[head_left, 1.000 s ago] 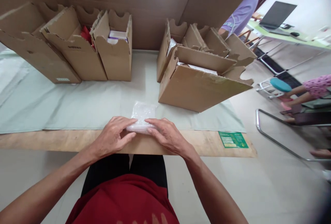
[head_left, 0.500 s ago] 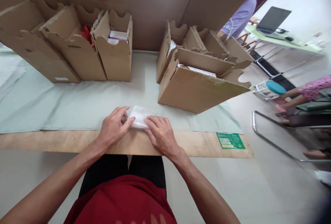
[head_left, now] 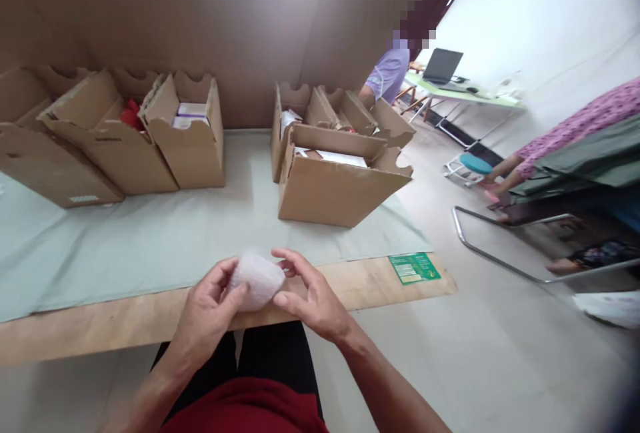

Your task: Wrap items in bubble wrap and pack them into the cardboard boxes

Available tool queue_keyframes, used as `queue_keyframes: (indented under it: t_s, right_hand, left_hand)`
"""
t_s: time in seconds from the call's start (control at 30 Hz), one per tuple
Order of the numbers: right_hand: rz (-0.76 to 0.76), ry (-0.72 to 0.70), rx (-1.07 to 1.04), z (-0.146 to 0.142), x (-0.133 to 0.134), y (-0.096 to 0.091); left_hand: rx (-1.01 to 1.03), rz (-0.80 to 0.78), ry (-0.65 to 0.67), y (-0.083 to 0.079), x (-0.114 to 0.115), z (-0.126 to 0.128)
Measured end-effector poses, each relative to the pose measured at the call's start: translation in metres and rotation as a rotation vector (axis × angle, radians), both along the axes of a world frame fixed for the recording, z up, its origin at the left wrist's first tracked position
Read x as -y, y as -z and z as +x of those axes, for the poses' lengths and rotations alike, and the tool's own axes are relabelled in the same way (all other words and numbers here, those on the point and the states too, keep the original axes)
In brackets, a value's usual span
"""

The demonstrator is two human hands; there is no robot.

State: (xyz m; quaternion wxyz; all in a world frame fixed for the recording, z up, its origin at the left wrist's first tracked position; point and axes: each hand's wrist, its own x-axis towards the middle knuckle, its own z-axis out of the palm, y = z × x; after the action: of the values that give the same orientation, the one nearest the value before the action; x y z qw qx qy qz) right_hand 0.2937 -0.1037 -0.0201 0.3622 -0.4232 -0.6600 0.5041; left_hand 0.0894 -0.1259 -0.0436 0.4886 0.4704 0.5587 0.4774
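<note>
A small bundle of translucent bubble wrap (head_left: 257, 281) is held up over the table's wooden front edge. My left hand (head_left: 213, 303) grips its left side, with the thumb lying across the near face. On the right side of the bundle, my right hand (head_left: 313, 293) has its thumb and forefinger apart; the thumb tip comes close to the lower right corner. Whether the right fingertips touch the wrap is hard to see. What the wrap contains, if anything, is hidden.
Cardboard file boxes stand behind: one with white and purple boxes (head_left: 184, 153), another with something red (head_left: 131, 116). A wide box (head_left: 340, 186) stands at right. A green label (head_left: 415, 268) is on the table edge. A person in purple (head_left: 390, 73) is beyond the cardboard wall.
The bubble wrap was lying flat on the table under both hands; now it is lifted and tilted up in my left hand. My right hand's fingers have opened, and the view has turned right.
</note>
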Motion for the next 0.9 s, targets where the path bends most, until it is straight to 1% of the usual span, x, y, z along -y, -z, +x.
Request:
queue_keyframes:
  t_s: [0.07,0.13,0.23,0.33,0.37,0.43,0.5,0.57,0.6,0.63,0.67,0.7,0.77,0.83,0.9]
  right_hand:
    - [-0.034,-0.080,-0.007,0.013,-0.004,-0.010]
    - [-0.035,-0.144,0.043,0.020,-0.007,-0.019]
    - [0.035,-0.125,0.195,0.024,-0.007,-0.029]
    - [0.133,-0.061,0.280,0.039,-0.007,-0.045]
    - [0.161,-0.032,0.283,0.048,-0.009,-0.054]
    - [0.224,0.079,0.254,0.072,-0.018,-0.080]
    - [0.321,0.264,0.181,0.099,-0.034,-0.112]
    - [0.494,0.496,0.104,0.122,-0.060,-0.142]
    - [0.587,0.601,0.092,0.132,-0.075,-0.154]
    - [0.654,0.679,0.130,0.140,-0.090,-0.163]
    - [0.684,0.735,0.222,0.146,-0.105,-0.170]
    - [0.681,0.768,0.361,0.150,-0.119,-0.173]
    - [0.617,0.786,0.734,0.153,-0.141,-0.174]
    - [0.514,0.739,1.122,0.147,-0.155,-0.172]
    - [0.415,0.633,1.409,0.133,-0.163,-0.169]
  left_hand:
    - [-0.192,0.151,0.107,-0.006,0.003,0.007]
    - [-0.304,0.267,0.174,-0.011,0.007,0.017]
    - [-0.361,0.314,0.180,-0.014,0.008,0.031]
    - [-0.431,0.386,0.229,-0.022,-0.002,0.034]
    - [-0.468,0.444,0.233,-0.027,-0.009,0.033]
    - [-0.550,0.623,0.185,-0.043,-0.032,0.032]
    - [-0.630,0.836,0.113,-0.062,-0.065,0.037]
    - [-0.720,1.005,0.098,-0.079,-0.103,0.050]
    - [-0.772,1.046,0.109,-0.086,-0.121,0.058]
    - [-0.828,1.064,0.126,-0.091,-0.138,0.067]
    - [-0.884,1.063,0.149,-0.094,-0.151,0.076]
    - [-0.937,1.052,0.167,-0.095,-0.162,0.083]
    - [-1.013,1.035,0.173,-0.093,-0.171,0.094]
    - [-1.047,1.060,0.127,-0.088,-0.168,0.097]
    - [-1.060,1.112,0.073,-0.083,-0.161,0.097]
